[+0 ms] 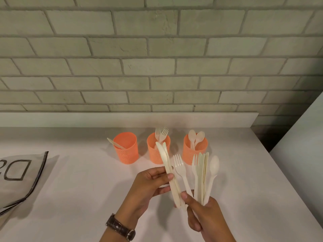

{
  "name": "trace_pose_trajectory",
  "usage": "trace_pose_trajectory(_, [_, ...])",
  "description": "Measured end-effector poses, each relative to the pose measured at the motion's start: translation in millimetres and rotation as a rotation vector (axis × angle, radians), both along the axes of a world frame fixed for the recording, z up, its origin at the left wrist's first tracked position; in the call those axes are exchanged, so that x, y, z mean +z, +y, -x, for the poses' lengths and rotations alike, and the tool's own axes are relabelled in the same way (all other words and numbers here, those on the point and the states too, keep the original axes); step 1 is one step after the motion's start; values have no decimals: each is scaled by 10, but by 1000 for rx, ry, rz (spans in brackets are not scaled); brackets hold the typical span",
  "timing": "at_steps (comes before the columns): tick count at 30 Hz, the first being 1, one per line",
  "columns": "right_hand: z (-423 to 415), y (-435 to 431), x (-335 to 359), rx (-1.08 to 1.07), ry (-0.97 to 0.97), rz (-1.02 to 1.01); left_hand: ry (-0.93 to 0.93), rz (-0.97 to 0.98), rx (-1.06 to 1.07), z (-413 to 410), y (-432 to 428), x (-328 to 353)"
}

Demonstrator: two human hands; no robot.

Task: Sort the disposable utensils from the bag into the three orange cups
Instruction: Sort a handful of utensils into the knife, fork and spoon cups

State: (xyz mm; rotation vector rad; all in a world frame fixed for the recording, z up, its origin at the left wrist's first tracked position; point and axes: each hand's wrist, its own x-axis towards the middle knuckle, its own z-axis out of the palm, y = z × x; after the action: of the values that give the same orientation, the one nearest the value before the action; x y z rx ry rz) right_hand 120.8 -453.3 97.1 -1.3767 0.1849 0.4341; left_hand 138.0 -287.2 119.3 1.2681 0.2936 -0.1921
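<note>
The left hand (150,186) pinches a pair of cream knives (165,159) between thumb and curled fingers, blades pointing up and away. The right hand (204,217) grips a fanned bundle of utensils (201,172) by the handles, with a spoon (214,165) at its outer side. The right thumb also presses the knives' handle ends and a lone fork (180,169) that stands between the two groups.

Just beyond the hands three orange cups stand in a row, well apart from each other: the left cup (126,151) holds one knife, the middle cup (153,154) forks, the right cup (190,152) spoons. The bag (21,175) lies flat at the far left. A broad stretch of white counter (87,198) separates it from the hands. The counter's right edge runs diagonally close past the right hand, and a low ledge meets the brick wall (157,67) behind the cups.
</note>
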Motion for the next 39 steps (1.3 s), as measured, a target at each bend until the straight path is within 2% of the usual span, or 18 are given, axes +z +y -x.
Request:
trace_pose_trajectory(3, [-9, 20, -20, -8, -44, 3, -26, -64, 55, -157, 135, 70])
trace_pose_trajectory(6, [-53, -11, -67, -58, -4, -27, -105, -191, 242, -486, 494, 149])
trace_pose_trajectory(9, [-67, -50, -130, -77, 37, 12, -164, -484, 442, -838, 878, 212])
trace_pose_trajectory(11, [-74, -60, -153, -64, 56, 38, -173, -718, 511, -1003, 1028, 172])
trace_pose_trajectory(13, [-87, -52, -143, -43, 83, 25, -143, -848, 528, -1116, 1115, 49])
trace_pose_trajectory(18, [-116, -46, -153, -7, 39, -32, -29, -931, 450, -1206, 1223, -239])
trace_pose_trajectory(20, [-123, -49, -143, -7, 31, -75, -49, -958, 486, -1127, 1174, -221])
trace_pose_trajectory(22, [-132, -44, -128, -12, 13, -108, -131, -974, 529, -941, 998, -138])
trace_pose_trajectory(24, [-136, -28, -108, -1, -23, -141, -161, -916, 468, -706, 724, -90])
trace_pose_trajectory(28, [-128, 14, -104, 30, -72, -173, -29, -444, 94, -260, 133, -77])
trace_pose_trajectory(31, [-109, 20, -131, 32, -84, -141, -19, -349, -92, -83, -160, -118])
trace_pose_trajectory(36, [-86, -26, -173, 44, -92, -47, -105, -312, 160, -249, -146, -159])
trace_pose_trajectory(39, [-83, -105, -172, 30, -20, -66, -194, -415, 349, -595, 102, -62])
